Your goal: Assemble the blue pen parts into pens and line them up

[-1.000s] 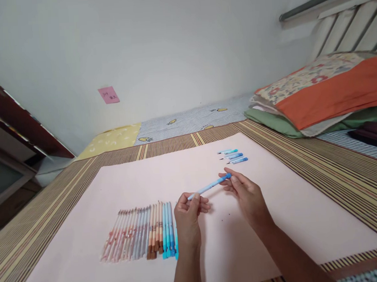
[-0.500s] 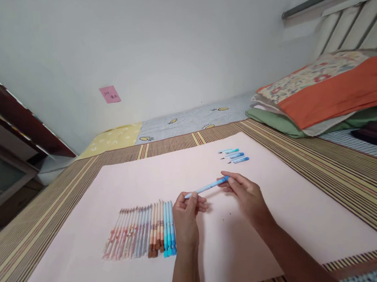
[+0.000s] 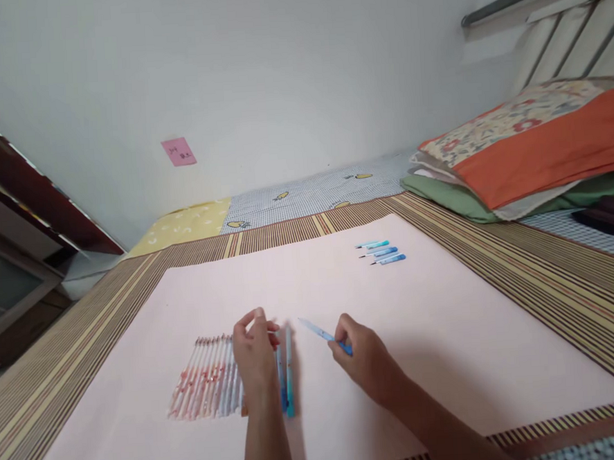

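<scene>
Between the thumb and fingers of my right hand is a slim blue pencil, its pale end pointing up and left. My left hand hovers over the right part of a row of pencils, thumb and fingers apart, with nothing visible in it. It hides the brown-ended pencils and some of the blue ones. Just right of that hand lies a turquoise-ended pencil, slightly apart from the row. At the far right of the pink sheet are several short dark-tipped pieces with blue caps.
The pale pink sheet lies on a striped mat. Folded bedding with an orange pillow is stacked at the right. A white wall with a pink note rises behind.
My left hand has let go of the blue pencil's pale end and moved left over the row. My right hand has come down and left, still holding the pencil, now tilted the other way.
</scene>
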`<state>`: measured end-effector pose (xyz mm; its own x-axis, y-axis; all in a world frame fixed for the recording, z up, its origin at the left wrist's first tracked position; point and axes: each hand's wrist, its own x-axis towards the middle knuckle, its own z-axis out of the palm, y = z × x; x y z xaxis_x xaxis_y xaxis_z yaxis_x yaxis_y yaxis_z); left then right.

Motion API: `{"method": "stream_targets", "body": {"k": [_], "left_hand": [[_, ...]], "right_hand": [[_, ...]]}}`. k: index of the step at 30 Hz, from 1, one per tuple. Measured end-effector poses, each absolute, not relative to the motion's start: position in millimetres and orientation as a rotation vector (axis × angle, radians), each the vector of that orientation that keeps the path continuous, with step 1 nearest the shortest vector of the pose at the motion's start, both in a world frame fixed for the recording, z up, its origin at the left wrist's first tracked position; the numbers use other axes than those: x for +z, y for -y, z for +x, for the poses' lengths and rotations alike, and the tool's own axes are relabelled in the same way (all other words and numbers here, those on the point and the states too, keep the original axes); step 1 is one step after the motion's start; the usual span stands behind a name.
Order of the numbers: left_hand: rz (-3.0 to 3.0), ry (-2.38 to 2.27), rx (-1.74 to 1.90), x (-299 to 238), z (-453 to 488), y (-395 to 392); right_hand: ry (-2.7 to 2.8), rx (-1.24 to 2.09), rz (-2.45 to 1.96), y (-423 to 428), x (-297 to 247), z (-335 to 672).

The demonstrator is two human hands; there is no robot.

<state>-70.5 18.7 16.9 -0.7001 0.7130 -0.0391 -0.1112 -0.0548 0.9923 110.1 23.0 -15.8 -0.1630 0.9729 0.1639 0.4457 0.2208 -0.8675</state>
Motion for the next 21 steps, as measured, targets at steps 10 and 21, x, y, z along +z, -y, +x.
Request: {"method": "stream_targets", "body": {"k": [10,21], "left_hand": [[0.44,-1.368,1.964,34,-90,-8],[0.503,-1.32,1.906,30,-87,-13]], "right_hand": [[2.174,0.792,-1.218,19,-18,68],[2.514,0.44,-1.136,26,-23,51]]}}
